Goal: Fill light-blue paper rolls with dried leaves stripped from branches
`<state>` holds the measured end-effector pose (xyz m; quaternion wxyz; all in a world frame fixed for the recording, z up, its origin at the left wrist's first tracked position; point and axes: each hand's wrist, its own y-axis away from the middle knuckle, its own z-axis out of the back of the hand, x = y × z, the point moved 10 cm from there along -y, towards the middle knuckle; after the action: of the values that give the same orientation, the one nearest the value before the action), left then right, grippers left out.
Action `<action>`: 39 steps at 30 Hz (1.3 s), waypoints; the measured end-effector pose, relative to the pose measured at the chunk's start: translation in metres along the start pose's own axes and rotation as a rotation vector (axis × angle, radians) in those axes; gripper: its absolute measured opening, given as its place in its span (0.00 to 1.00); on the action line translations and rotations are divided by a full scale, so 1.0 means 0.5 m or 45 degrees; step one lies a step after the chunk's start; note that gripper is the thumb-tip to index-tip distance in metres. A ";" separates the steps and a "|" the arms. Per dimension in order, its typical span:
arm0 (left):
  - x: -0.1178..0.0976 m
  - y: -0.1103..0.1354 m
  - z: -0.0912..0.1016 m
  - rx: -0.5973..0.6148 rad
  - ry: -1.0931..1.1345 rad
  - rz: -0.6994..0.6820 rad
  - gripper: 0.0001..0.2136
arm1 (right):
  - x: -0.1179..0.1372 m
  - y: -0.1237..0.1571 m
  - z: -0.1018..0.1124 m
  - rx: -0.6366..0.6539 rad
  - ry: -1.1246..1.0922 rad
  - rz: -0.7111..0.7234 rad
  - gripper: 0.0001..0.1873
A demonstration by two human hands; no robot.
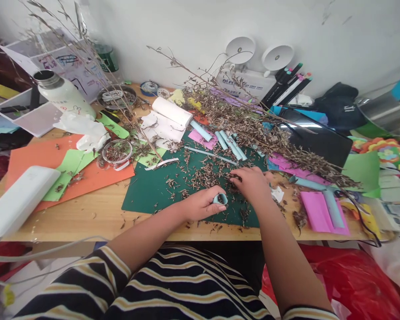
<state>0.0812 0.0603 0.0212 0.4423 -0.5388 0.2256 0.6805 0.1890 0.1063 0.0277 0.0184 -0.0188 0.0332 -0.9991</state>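
Observation:
My left hand [202, 204] is wrapped round a light blue paper tube [221, 198], its open end turned up toward me with dried leaf bits inside. Just to the right, my right hand [251, 182] reaches down to the dark green mat [146, 191], fingertips bent together at the loose dried leaves. Whether any leaf is between those fingertips is too small to make out. A heap of crumbled dried leaves [208, 174] lies on the mat beyond both hands. Several more blue paper tubes [231, 146] rest at the mat's far edge.
Long dried leafy stalks [280, 142] sprawl across the back right. On the left are a white power bank [23, 200], orange paper [116, 178], a round container of leaves [117, 152] and a pale bottle [62, 93]. Pink paper [311, 211] lies at right, beside a dark tablet [320, 144].

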 end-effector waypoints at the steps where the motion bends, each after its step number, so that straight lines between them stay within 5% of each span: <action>1: 0.000 0.000 0.000 -0.001 0.002 0.001 0.21 | -0.003 0.002 0.008 -0.040 -0.041 -0.009 0.08; 9: -0.004 -0.001 0.004 -0.035 0.023 -0.036 0.20 | -0.056 0.027 0.038 -0.196 -0.449 -0.279 0.13; 14: 0.006 -0.001 -0.001 -0.026 0.028 -0.002 0.22 | -0.067 0.032 0.039 -0.244 -0.502 -0.278 0.12; 27: 0.004 0.000 0.000 -0.040 0.020 -0.028 0.21 | -0.031 0.029 0.053 -0.289 -0.255 -0.115 0.07; 34: -0.002 0.001 0.003 -0.054 0.038 -0.062 0.19 | -0.001 0.062 0.113 -0.491 -0.693 0.020 0.03; 39: -0.004 0.000 0.004 -0.072 0.028 -0.092 0.19 | 0.097 0.104 0.164 -0.460 -0.836 0.347 0.04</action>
<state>0.0802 0.0614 0.0239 0.4488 -0.5664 0.1915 0.6641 0.1456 0.0473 0.1078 0.1568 -0.3354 0.2029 -0.9065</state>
